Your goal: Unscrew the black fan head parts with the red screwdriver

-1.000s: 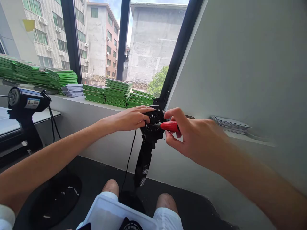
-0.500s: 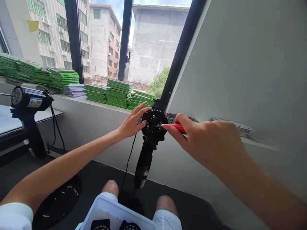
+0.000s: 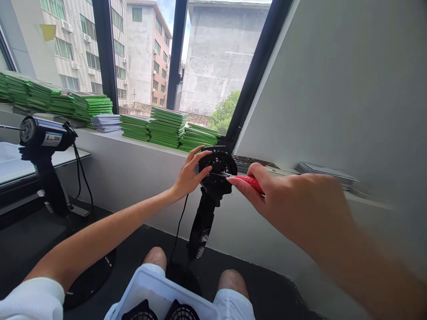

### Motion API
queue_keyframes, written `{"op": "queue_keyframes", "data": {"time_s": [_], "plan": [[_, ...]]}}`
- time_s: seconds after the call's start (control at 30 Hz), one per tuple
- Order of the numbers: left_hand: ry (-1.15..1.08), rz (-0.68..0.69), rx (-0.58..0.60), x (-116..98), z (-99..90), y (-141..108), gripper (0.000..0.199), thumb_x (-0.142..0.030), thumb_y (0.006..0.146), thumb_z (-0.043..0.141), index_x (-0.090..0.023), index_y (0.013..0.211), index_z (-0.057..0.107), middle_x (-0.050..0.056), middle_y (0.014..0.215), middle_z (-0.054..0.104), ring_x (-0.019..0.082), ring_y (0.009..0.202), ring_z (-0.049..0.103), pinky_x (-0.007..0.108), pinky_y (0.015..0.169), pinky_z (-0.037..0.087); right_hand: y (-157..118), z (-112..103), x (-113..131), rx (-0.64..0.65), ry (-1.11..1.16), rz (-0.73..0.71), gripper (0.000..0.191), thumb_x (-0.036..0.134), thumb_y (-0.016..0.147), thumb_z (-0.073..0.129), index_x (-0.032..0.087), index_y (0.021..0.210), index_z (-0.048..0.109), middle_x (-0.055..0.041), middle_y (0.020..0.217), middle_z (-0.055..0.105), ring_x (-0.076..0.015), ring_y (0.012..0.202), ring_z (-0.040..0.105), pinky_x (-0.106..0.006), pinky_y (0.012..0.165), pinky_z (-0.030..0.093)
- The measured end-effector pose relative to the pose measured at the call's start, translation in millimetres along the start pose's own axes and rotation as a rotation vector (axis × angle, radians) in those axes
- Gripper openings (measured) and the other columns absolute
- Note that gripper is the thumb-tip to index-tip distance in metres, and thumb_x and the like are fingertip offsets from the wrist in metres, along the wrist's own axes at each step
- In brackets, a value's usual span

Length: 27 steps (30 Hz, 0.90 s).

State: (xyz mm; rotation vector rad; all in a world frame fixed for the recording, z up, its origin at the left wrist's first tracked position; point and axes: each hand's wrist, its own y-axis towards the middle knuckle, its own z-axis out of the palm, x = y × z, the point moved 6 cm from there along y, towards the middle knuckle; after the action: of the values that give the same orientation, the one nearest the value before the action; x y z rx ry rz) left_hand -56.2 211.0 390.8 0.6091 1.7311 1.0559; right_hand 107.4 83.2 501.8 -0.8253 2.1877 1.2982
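Note:
A black round fan motor head [image 3: 218, 189] stands on a black post [image 3: 201, 222] in front of the low wall. My left hand [image 3: 191, 175] rests against its left side, fingers spread along the rim and the thumb reaching over its face. In my right hand [image 3: 283, 191] is a tool with a red handle [image 3: 248, 181], held from the right between thumb and fingers. The tool's metal end reaches the face of the motor head. What exactly it touches there is too small to tell.
A white tray [image 3: 173, 289] with black slotted parts [image 3: 182, 311] lies across the lap. Another black motor on a stand [image 3: 46, 138] is at the left. Green stacks [image 3: 167, 129] line the windowsill; grey sheets [image 3: 328, 173] lie at the right.
The view has shifted slightly. My left thumb has moved further over the motor's face, and the red-handled tool is still against it.

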Motion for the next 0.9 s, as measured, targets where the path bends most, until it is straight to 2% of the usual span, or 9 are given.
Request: {"op": "queue_keyframes", "data": {"time_s": [0.13,0.27,0.4,0.5,0.53,0.63,0.67,0.77,0.9], "plan": [[0.022,0.043,0.060,-0.9,2.6,-0.9,0.042,-0.040,0.096,0.055,-0.028,0.136,0.050,0.010,0.153,0.041,0.027,0.144,0.041,0.047,0.119,0.039,0.5,4.1,1.0,0.027,0.130,-0.011,0.034,0.043,0.099,0.041,0.018,0.103,0.064,0.0032,0.043,0.055,-0.0148,0.036,0.047,-0.025,0.046,0.019],[0.028,0.090,0.131,-0.1,-0.7,-2.4,0.046,-0.040,0.097,0.053,-0.028,0.141,0.045,0.011,0.157,0.036,0.027,0.148,0.035,0.047,0.119,0.038,0.0,5.9,-5.4,0.026,0.085,0.043,0.047,0.052,0.100,0.036,0.019,0.083,0.065,0.0011,0.039,0.050,-0.0164,0.036,0.046,-0.027,0.045,0.020],[0.011,0.042,0.097,2.8,-3.7,0.7,0.043,-0.043,0.096,0.056,-0.026,0.135,0.050,0.012,0.153,0.040,0.026,0.143,0.041,0.045,0.118,0.040,-0.1,6.1,-4.1,0.008,0.151,-0.005,0.040,0.047,0.099,0.039,0.016,0.105,0.064,0.0039,0.040,0.049,-0.0145,0.035,0.042,-0.026,0.045,0.020],[-0.015,0.036,0.088,3.5,-3.7,3.0,0.041,-0.044,0.095,0.057,-0.025,0.131,0.054,0.012,0.150,0.042,0.026,0.142,0.043,0.044,0.118,0.040,-0.6,5.6,-6.2,-0.005,0.034,0.053,0.047,0.052,0.100,0.035,0.020,0.080,0.063,0.0024,0.037,0.043,-0.0153,0.035,0.042,-0.026,0.045,0.017],[-0.030,0.046,0.106,3.6,-3.2,3.1,0.042,-0.044,0.095,0.057,-0.026,0.132,0.053,0.011,0.150,0.042,0.026,0.142,0.043,0.044,0.118,0.040,-0.9,6.2,-5.9,0.005,0.055,0.058,0.047,0.053,0.099,0.035,0.020,0.079,0.062,0.0024,0.038,0.044,-0.0150,0.035,0.042,-0.026,0.045,0.017],[-0.076,0.083,0.194,4.9,-2.2,1.4,0.050,-0.041,0.094,0.058,-0.027,0.141,0.047,0.010,0.149,0.048,0.026,0.141,0.045,0.045,0.119,0.039,-0.9,7.9,-3.3,0.034,0.173,0.029,0.040,0.049,0.098,0.037,0.019,0.099,0.063,0.0045,0.040,0.047,-0.0131,0.035,0.041,-0.025,0.045,0.020],[-0.090,0.090,0.218,5.8,-2.7,0.8,0.053,-0.040,0.094,0.059,-0.027,0.143,0.045,0.010,0.148,0.050,0.026,0.140,0.046,0.045,0.119,0.039,-0.6,8.4,-4.2,0.043,0.162,0.040,0.040,0.048,0.099,0.036,0.018,0.101,0.062,0.0044,0.040,0.046,-0.0134,0.034,0.040,-0.025,0.045,0.019],[-0.112,0.096,0.253,7.9,-6.4,0.9,0.057,-0.040,0.093,0.061,-0.027,0.145,0.043,0.009,0.147,0.053,0.026,0.140,0.047,0.043,0.119,0.038,1.3,9.2,-9.9,0.060,0.076,0.097,0.047,0.053,0.100,0.031,0.020,0.085,0.062,0.0013,0.040,0.046,-0.0155,0.036,0.042,-0.026,0.045,0.018],[-0.118,0.093,0.253,8.0,-9.8,3.2,0.056,-0.042,0.092,0.062,-0.028,0.143,0.046,0.008,0.144,0.055,0.026,0.136,0.050,0.043,0.117,0.041,4.5,10.5,-10.1,0.083,0.223,0.061,0.042,0.050,0.097,0.034,0.020,0.105,0.061,0.0031,0.043,0.048,-0.0140,0.036,0.040,-0.026,0.045,0.024]]}}
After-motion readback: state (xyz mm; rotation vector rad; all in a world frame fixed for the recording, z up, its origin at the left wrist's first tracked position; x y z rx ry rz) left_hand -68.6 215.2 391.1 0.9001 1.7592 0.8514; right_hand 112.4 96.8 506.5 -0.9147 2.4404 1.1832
